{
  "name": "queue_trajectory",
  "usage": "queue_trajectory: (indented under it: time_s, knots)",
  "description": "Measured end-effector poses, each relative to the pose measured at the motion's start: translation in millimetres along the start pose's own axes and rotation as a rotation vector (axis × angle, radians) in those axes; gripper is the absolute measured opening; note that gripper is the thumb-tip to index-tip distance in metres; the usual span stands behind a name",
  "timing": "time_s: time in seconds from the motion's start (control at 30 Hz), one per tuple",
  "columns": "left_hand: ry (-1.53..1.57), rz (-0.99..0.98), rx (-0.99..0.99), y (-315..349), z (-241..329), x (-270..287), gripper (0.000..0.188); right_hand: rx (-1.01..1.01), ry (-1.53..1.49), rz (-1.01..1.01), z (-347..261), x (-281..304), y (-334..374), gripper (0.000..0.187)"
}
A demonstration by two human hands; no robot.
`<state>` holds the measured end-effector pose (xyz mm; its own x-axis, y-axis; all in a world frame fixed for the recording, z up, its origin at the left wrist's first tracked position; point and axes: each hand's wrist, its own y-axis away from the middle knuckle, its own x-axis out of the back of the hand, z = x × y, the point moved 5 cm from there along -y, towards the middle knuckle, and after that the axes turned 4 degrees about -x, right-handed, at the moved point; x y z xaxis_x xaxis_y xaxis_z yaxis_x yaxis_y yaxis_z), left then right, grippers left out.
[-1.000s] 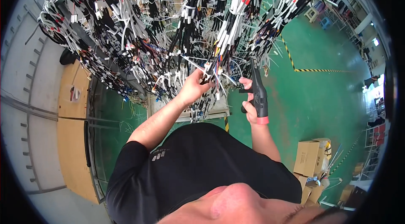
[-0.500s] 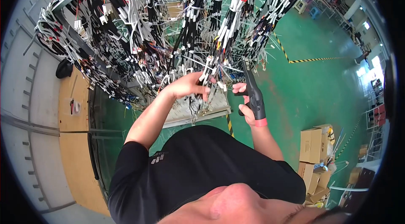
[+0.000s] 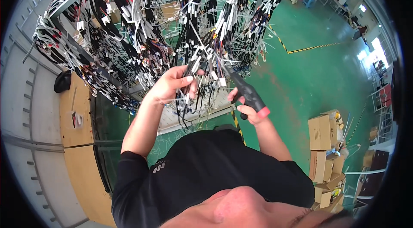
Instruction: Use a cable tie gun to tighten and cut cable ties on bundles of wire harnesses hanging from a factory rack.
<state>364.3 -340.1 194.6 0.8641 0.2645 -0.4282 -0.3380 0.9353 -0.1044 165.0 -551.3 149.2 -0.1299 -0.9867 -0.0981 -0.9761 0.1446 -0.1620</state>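
Note:
Several thick wire harnesses (image 3: 226, 17) in black and white hang in front of me, with white connectors and many thin white cable ties sticking out. My left hand (image 3: 176, 84) is closed around the lower end of a harness (image 3: 195, 62); loose black wires dangle below the fingers. My right hand (image 3: 249, 107) grips a black cable tie gun (image 3: 246, 88) with a red rear end, fingers around its handle. Its nose points up and left into the wires just right of my left hand. What exactly the nose touches is hidden among the wires.
The harnesses hang from a metal rack (image 3: 71, 2) above a pale board (image 3: 219, 114). To the left are wooden panels (image 3: 79, 127) with a black bag (image 3: 63, 81). Open cardboard boxes (image 3: 322, 133) stand on the green floor (image 3: 297, 86) at right, beyond yellow-black floor tape (image 3: 312, 49).
The cable tie gun has swung left, its nose now among the wires. My left hand has moved slightly left and closed on the harness. The view has shifted a little.

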Motion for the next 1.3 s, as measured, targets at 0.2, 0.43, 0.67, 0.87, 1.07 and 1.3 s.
queue_trajectory:
  time_s: [0.2,0.43,0.67,0.87,1.07,1.3]
  knots:
    - [-0.049,0.224,0.067,2.3,28.6,-40.8,0.038,-0.154,0.21,-0.395,49.2,8.0,-62.5,0.063]
    - [-0.11,0.385,-0.003,17.1,74.1,-91.3,0.039,-0.368,0.007,0.041,120.3,96.1,-130.4,0.035]
    - [-0.183,0.57,0.185,-11.8,-10.7,-70.7,0.012,-0.438,-0.1,-0.33,140.5,153.3,-126.9,0.068]
    - [-0.021,0.602,0.154,-43.3,-85.1,-62.5,0.017,-0.169,-0.39,-0.606,111.9,164.8,-56.2,0.075]
    - [-0.021,0.68,0.167,-68.5,-125.2,-69.7,0.016,-0.187,-0.613,-0.353,54.3,179.5,-57.5,0.051]
    - [0.012,0.741,0.104,-98.2,-149.5,-89.4,0.021,-0.109,-0.477,-0.544,0.2,123.5,-81.5,0.049]
